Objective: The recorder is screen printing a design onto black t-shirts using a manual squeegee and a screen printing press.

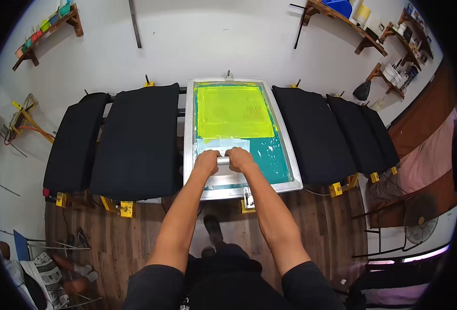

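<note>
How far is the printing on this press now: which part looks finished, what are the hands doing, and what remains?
Done: the screen lies flat in its frame among black pallets, with white ink spread near the hands. In hand: the left hand and right hand grip the squeegee in the screen's near half. Left: the near strip is not yet swept; whether the other pallets are printed cannot be seen.

Printing stand with boards on a wood floor

The frame (241,135) lies under both hands; 2 black boards (135,139) sit left of them, 3 (316,132) right.
</note>
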Motion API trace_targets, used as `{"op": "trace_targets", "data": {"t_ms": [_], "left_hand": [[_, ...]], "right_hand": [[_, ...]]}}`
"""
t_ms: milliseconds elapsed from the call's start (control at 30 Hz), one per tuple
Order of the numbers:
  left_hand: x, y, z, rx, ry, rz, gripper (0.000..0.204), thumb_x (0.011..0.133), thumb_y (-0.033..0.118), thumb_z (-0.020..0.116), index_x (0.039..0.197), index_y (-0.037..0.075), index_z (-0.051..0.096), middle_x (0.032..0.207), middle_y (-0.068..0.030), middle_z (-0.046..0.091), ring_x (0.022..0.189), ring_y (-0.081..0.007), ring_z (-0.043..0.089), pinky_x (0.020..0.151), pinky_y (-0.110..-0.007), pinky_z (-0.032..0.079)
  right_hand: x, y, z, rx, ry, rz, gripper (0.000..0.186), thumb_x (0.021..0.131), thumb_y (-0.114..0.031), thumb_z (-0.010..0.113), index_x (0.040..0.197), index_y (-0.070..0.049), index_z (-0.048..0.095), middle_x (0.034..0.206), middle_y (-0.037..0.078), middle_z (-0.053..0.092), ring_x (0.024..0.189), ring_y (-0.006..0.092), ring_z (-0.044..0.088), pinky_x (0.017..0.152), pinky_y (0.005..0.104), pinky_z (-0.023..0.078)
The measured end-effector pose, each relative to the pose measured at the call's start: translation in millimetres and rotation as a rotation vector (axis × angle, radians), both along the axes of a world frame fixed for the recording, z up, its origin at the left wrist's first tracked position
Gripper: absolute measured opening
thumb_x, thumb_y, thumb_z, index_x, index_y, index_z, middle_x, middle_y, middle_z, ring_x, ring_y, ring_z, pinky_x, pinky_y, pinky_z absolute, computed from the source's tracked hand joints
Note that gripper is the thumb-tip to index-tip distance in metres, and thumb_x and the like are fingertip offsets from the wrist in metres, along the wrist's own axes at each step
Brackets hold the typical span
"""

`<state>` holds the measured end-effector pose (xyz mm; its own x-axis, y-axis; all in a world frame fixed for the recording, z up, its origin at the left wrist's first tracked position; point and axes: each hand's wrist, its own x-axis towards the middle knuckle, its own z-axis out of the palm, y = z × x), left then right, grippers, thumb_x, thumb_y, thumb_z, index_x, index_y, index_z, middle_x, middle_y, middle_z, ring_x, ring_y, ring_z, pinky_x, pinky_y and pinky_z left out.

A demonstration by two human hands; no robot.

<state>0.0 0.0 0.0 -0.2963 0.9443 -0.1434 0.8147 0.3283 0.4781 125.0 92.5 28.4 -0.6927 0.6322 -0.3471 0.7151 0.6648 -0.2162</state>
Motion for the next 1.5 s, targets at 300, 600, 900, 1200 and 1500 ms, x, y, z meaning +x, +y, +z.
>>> {"op": "trace_targets", "data": {"t_ms": [300, 600, 900, 1200, 1500], "left_hand": [[28.7, -41.2, 3.2, -0.003, -0.022, 0.010, 0.036, 0.071, -0.002, 0.068, 0.103, 0.013, 0.074, 0.101, -0.0163, 0.072, 0.097, -0.0345, 0.069, 0.087, -0.041, 0.054], [40.7, -59.8, 4.7, -0.019, -0.011, -0.029, 0.036, 0.072, 0.001, 0.068, 0.104, 0.014, 0.074, 0.102, -0.0163, 0.072, 0.097, -0.0343, 0.069, 0.088, -0.041, 0.055], [-1.9, -11.1, 15.1, -0.315, -0.026, -0.179, 0.037, 0.067, 0.013, 0.069, 0.104, 0.012, 0.075, 0.106, -0.0196, 0.071, 0.101, -0.0352, 0.068, 0.088, -0.042, 0.055], [19.8, -45.3, -37.9, 0.421, 0.052, -0.054, 0.035, 0.074, -0.001, 0.064, 0.108, 0.008, 0.068, 0.097, -0.0176, 0.065, 0.090, -0.0373, 0.065, 0.079, -0.048, 0.053], [2.3, -18.4, 26.7, -0.004, 0.044, -0.124, 0.033, 0.071, 0.008, 0.069, 0.104, 0.013, 0.072, 0.093, -0.0139, 0.071, 0.091, -0.0329, 0.069, 0.079, -0.047, 0.053]], "right_hand": [[26.6, -39.8, 1.6, -0.030, -0.011, -0.025, 0.038, 0.075, -0.005, 0.066, 0.110, -0.016, 0.072, 0.111, 0.011, 0.071, 0.104, 0.0306, 0.067, 0.086, 0.0408, 0.056], [44.1, -58.8, 2.4, -0.044, 0.012, -0.043, 0.039, 0.074, -0.005, 0.066, 0.111, -0.017, 0.072, 0.110, 0.012, 0.071, 0.105, 0.0314, 0.067, 0.088, 0.0412, 0.055], [9.4, -12.2, 15.7, -0.131, -0.212, 0.056, 0.040, 0.073, -0.010, 0.066, 0.111, -0.019, 0.074, 0.113, 0.014, 0.071, 0.106, 0.0323, 0.068, 0.090, 0.0421, 0.055], [33.9, -38.7, -50.5, 0.256, 0.352, 0.060, 0.030, 0.080, -0.004, 0.060, 0.108, -0.011, 0.066, 0.108, 0.017, 0.062, 0.100, 0.0372, 0.062, 0.078, 0.0504, 0.054], [18.0, -7.1, 11.7, -0.057, 0.117, 0.095, 0.036, 0.069, -0.006, 0.069, 0.104, -0.012, 0.071, 0.100, 0.016, 0.069, 0.096, 0.0342, 0.067, 0.082, 0.0451, 0.055]]}}
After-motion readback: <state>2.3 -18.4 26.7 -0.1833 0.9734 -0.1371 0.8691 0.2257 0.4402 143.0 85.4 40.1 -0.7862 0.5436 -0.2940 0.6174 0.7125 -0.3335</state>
